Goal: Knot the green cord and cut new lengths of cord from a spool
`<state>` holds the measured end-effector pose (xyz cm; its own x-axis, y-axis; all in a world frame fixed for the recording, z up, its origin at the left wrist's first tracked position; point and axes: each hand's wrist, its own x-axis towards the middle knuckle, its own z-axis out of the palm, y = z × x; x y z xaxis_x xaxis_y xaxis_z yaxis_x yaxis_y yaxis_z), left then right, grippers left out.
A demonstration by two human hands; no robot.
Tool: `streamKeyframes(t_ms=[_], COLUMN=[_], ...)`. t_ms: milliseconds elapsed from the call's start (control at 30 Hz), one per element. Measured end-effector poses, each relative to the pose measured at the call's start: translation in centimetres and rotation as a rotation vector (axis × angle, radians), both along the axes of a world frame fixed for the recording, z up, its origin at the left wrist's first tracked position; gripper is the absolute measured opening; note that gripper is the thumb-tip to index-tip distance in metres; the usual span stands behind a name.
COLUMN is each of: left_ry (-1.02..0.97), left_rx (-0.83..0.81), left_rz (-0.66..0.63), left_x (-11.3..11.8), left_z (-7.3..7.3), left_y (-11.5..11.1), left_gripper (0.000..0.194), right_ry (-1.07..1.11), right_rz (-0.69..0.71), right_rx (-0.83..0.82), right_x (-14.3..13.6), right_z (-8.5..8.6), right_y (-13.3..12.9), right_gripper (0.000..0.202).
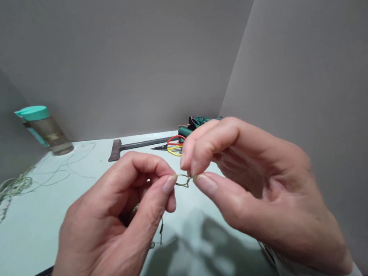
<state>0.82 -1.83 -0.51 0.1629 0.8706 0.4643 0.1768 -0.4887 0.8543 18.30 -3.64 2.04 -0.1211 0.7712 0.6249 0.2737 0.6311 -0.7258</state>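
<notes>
Between my hands, near the middle of the view, is a small loop of thin green cord (182,180). My left hand (123,222) pinches the loop's left end between thumb and forefinger. At the loop's right end, my right hand (247,184) has its thumb and forefinger pressed together on the cord. A darker, knotted length of cord (161,230) hangs below my left hand, and part of it is hidden inside the curled fingers.
At the back lie a hammer-like tool (116,149), scissors with red and yellow handles (175,147) and a dark green bundle (186,131). A bottle with a turquoise lid (49,131) stands back left, near tangled green cord (16,186). Grey walls enclose the pale table (87,182).
</notes>
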Motion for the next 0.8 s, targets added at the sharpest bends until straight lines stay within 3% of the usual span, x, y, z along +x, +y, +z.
streamKeyframes(t_ms=[333, 533, 800], left_ry=[0.07, 0.117, 0.03], left_rx=[0.045, 0.006, -0.108], left_rz=[0.032, 0.072, 0.006], left_x=[-0.8, -0.8, -1.2], left_z=[-0.8, -0.3, -0.6], left_y=[0.3, -0.3, -0.1], left_gripper=[0.015, 0.013, 0.014], right_ry=[0.034, -0.049, -0.099], right_rz=[-0.001, -0.049, -0.015], right_rx=[-0.067, -0.001, 0.052], right_x=[-0.5, -1.0, -1.0], right_z=[0.8, 0.9, 1.0], right_y=[-0.4, -0.6, 0.0], right_gripper=[0.015, 0.017, 0.019])
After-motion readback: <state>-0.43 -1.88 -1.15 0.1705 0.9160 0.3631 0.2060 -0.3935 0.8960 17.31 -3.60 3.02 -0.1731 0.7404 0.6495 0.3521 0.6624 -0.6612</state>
